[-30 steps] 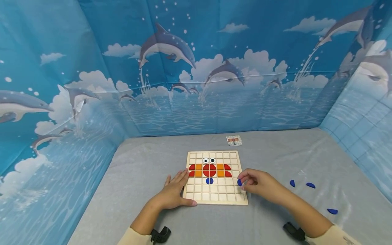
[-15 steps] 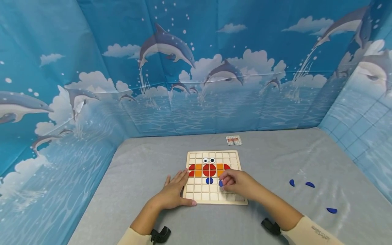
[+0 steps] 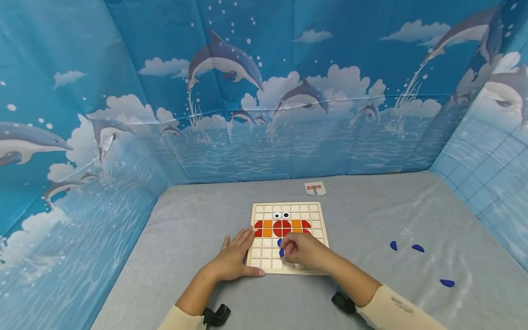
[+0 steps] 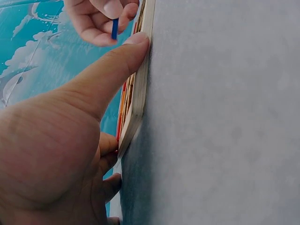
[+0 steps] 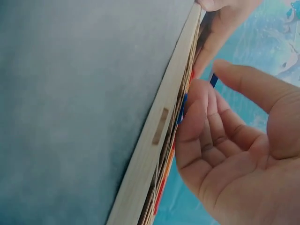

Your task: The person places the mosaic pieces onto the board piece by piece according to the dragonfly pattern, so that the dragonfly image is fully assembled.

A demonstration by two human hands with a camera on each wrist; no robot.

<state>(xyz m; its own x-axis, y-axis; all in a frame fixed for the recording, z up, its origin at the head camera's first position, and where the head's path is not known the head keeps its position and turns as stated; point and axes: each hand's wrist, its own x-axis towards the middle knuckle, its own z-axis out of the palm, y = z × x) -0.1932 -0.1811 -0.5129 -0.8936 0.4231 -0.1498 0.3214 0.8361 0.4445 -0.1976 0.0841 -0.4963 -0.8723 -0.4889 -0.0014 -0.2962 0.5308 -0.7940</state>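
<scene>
A wooden grid board (image 3: pixel 266 264) lies on the grey cloth with red and orange tiles, two eye pieces (image 3: pixel 282 215) and blue semicircles in its cells. My left hand (image 3: pixel 234 259) rests at its left side, fingers extended along the edge and thumb on the near edge. Over the middle of the board, my right hand (image 3: pixel 307 251) pinches a blue semicircle tile (image 3: pixel 282 252) between thumb and finger. That tile shows edge-on and raised above the board in the left wrist view. Just beyond it sits another blue semicircle (image 3: pixel 279 242), its right neighbour hidden by my fingers.
Three loose blue semicircles lie on the cloth to the right, the nearest one (image 3: pixel 447 283) furthest right. A small pattern card (image 3: pixel 315 188) is behind the board. A dolphin-print curtain (image 3: pixel 247 151) encloses the back and sides.
My right hand has carried the blue semicircle leftward from the board's right edge to its middle, just below the placed blue pieces. The left hand stays put.
</scene>
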